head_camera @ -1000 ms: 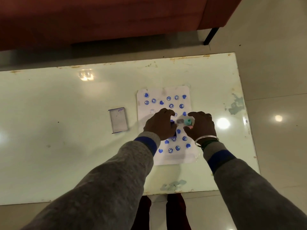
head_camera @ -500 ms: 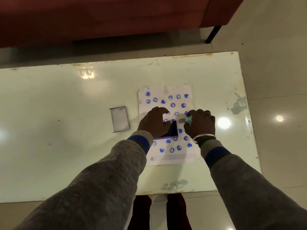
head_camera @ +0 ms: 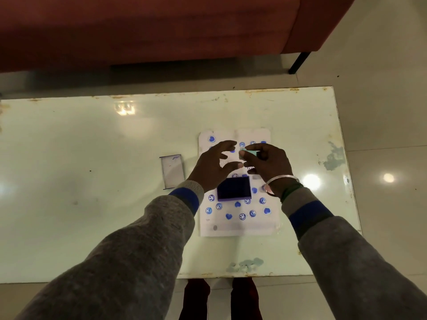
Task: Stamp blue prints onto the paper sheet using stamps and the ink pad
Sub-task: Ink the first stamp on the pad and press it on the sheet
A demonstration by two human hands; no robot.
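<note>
Blue prints, hearts and round smiley faces, dot the white paper sheet (head_camera: 238,225) lying flat on the pale, glossy table (head_camera: 92,204). On the middle of that sheet sits the ink pad (head_camera: 234,188), open, its dark blue face up inside a purple rim.

Above the far half of the sheet, both hands are raised. The right hand (head_camera: 269,166) pinches a small teal stamp (head_camera: 249,153) between thumb and fingertips, fingers closed on it. The left hand (head_camera: 213,166) is just beside it, holding nothing, its fingers spread and curled, thumb tip close to the right hand's fingertips; whether they touch cannot be told. A silver bangle (head_camera: 280,181) circles the right wrist, with a dark green band just behind it. Both arms wear grey sleeves (head_camera: 138,250) with a blue stripe near the cuff.

Left of the sheet, well apart from the pad, lies a small clear rectangular lid (head_camera: 172,171) with a dark edge. Chipped patches mark the table's near edge and right side. A red-brown sofa (head_camera: 161,28) stands beyond the table.
</note>
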